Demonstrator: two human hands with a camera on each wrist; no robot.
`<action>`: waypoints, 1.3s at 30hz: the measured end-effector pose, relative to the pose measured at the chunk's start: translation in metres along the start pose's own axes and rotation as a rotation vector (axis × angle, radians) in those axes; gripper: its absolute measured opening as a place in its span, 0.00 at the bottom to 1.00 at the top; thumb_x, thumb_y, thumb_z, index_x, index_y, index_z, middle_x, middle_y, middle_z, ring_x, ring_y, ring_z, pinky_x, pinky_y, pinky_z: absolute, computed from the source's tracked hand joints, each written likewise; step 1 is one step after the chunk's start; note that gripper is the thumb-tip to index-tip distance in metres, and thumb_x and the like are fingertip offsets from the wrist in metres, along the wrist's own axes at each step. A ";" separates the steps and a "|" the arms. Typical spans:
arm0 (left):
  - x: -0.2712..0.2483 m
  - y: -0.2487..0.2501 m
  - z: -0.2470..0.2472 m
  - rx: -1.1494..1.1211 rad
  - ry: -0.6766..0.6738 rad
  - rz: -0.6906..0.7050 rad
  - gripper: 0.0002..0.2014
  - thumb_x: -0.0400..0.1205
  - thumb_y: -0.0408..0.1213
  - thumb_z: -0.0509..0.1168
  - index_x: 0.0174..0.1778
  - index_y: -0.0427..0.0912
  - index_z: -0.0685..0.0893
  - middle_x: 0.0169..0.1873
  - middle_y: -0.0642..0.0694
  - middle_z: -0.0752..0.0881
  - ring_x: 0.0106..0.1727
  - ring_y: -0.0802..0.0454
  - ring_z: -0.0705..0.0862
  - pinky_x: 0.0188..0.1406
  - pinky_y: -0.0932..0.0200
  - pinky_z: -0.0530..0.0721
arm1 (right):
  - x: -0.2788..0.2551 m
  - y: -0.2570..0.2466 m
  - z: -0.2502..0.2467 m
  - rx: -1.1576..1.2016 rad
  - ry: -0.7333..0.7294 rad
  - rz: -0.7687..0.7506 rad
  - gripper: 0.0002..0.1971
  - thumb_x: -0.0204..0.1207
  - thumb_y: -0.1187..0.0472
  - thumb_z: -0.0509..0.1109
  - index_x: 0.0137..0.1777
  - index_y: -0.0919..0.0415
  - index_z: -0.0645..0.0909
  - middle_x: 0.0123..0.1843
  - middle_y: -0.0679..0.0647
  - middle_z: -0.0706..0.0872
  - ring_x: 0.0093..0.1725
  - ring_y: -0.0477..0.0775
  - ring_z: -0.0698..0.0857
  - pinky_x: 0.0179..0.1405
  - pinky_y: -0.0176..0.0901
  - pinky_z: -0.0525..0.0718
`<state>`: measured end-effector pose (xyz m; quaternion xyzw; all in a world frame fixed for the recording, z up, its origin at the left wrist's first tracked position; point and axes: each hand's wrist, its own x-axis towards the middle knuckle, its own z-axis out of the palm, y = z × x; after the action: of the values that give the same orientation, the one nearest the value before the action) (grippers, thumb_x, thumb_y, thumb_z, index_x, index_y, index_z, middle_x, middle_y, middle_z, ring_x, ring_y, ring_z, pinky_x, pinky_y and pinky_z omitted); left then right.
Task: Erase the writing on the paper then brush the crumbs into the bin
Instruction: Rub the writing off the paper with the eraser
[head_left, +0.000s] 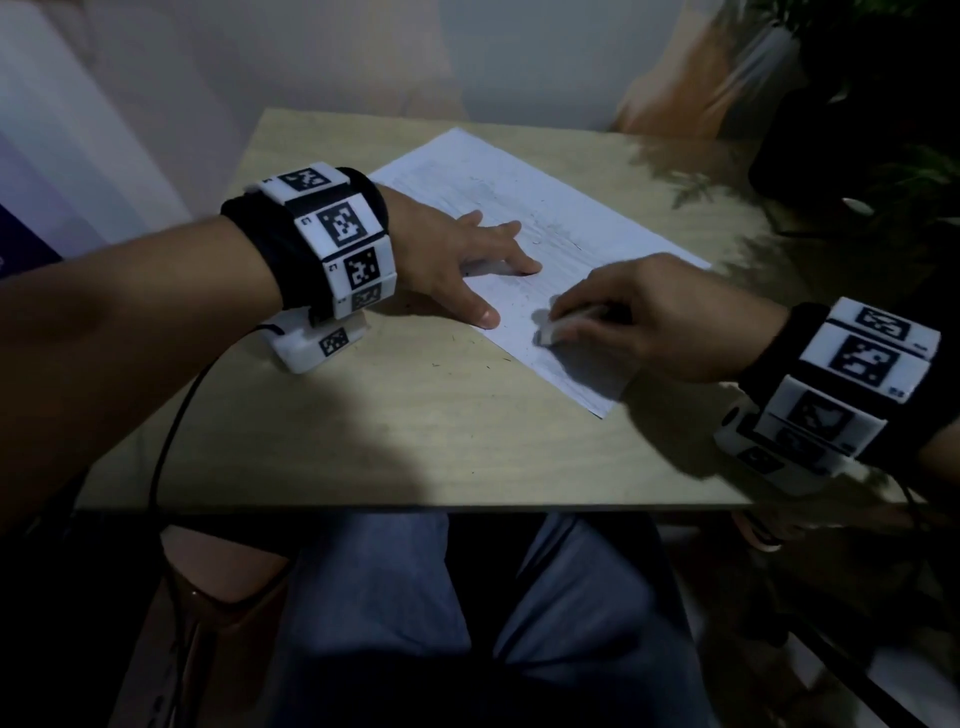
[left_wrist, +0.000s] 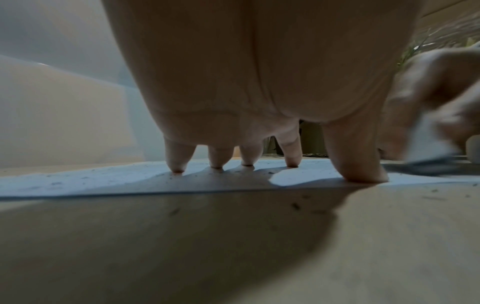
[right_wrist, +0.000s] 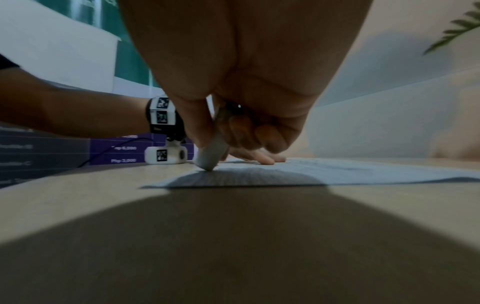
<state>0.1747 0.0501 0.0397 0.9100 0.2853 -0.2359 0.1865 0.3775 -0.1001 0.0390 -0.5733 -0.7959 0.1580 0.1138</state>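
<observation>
The sheet of paper (head_left: 524, 218) is lying askew on the light wooden table (head_left: 363, 415), one corner pointing toward the far edge and another reaching toward the near right. It is looking smudged, with faint grey lines running across it and dark eraser crumbs (left_wrist: 294, 205) dotting both the sheet and the bare wood beside its left edge. The left hand (head_left: 457, 254) is pinning the paper down with fingers spread and straight, fingertips (left_wrist: 178, 167) and thumb pressing on the sheet near its left edge. The right hand (head_left: 660, 317) is pinching a white eraser (right_wrist: 211, 153) between thumb and curled fingers, its lower end touching the paper near the sheet's near left edge. The near half of the table in front of the sheet is lying bare, partly in shadow. A potted plant (head_left: 883, 104) is crowding the table's far right corner.
</observation>
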 end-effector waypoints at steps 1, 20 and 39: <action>0.000 0.000 0.000 -0.003 0.002 0.001 0.39 0.82 0.64 0.66 0.86 0.76 0.51 0.88 0.65 0.36 0.89 0.56 0.34 0.88 0.39 0.42 | 0.002 0.002 0.000 -0.046 0.023 0.017 0.20 0.80 0.40 0.67 0.58 0.53 0.89 0.54 0.47 0.91 0.52 0.50 0.87 0.55 0.52 0.84; 0.000 0.000 -0.001 -0.050 0.061 -0.010 0.38 0.79 0.64 0.70 0.83 0.70 0.61 0.90 0.61 0.43 0.90 0.53 0.38 0.88 0.37 0.46 | -0.003 -0.007 0.003 0.005 0.030 0.000 0.18 0.81 0.49 0.67 0.68 0.54 0.80 0.49 0.49 0.87 0.45 0.52 0.83 0.46 0.43 0.77; -0.002 -0.001 0.000 -0.075 0.018 -0.027 0.39 0.79 0.64 0.69 0.83 0.81 0.54 0.88 0.65 0.38 0.89 0.55 0.33 0.88 0.36 0.41 | 0.011 -0.013 0.006 -0.031 0.005 -0.021 0.15 0.77 0.42 0.68 0.55 0.51 0.83 0.42 0.44 0.85 0.41 0.45 0.82 0.42 0.41 0.77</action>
<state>0.1726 0.0500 0.0406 0.9005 0.3080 -0.2194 0.2146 0.3599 -0.0939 0.0384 -0.5671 -0.8038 0.1432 0.1085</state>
